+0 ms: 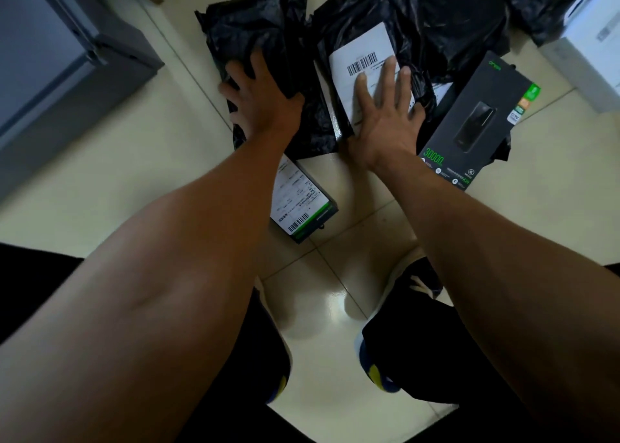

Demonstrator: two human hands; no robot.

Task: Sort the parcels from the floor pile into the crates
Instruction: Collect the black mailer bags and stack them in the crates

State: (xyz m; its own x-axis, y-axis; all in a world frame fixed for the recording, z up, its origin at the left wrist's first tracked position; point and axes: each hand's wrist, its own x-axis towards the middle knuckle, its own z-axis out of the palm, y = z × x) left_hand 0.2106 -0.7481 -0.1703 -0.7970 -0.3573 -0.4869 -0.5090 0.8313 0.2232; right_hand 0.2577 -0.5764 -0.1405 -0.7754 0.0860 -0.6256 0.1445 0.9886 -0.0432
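My left hand (261, 100) lies spread on a crumpled black plastic parcel (255, 29) on the tiled floor, its fingers reaching the parcel's left edge. Next to it, my right hand (385, 113) presses flat with straight fingers on the white barcode label of a second black plastic parcel (362, 43). A grey crate (67, 56) stands at the left, apart from both parcels.
A dark power-bank box (479, 120) lies right of my right hand. A smaller labelled box (302, 201) sits under my left forearm. More black bags (453, 6) and a white box (590, 49) fill the top right. My shoes (379, 365) are below.
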